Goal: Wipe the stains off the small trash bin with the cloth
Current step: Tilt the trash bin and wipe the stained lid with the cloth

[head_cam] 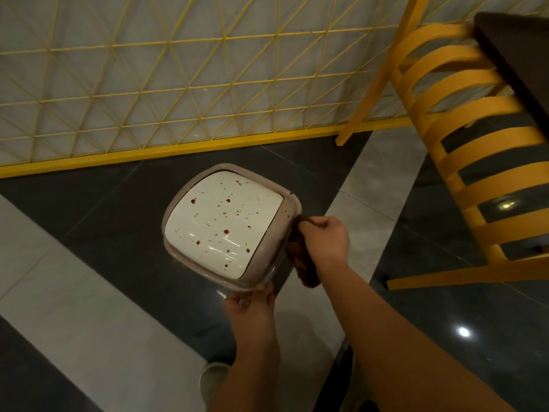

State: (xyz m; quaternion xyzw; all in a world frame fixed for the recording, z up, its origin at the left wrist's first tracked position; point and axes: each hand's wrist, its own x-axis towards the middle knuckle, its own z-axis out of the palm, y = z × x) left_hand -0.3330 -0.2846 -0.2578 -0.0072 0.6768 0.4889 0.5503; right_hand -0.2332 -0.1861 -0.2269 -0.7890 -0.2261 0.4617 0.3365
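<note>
The small trash bin stands on the floor, seen from above. It has a beige rim and a white swing lid speckled with several brown stains. My left hand grips the rim at the bin's near corner. My right hand is closed on a dark brown cloth, which is pressed against the bin's right side just below the rim. Part of the cloth hangs down beside the bin.
A yellow lattice fence runs along the back, close behind the bin. A yellow slatted chair stands to the right under a dark table edge. The floor has dark glossy tiles and pale bands. My shoe tip is below.
</note>
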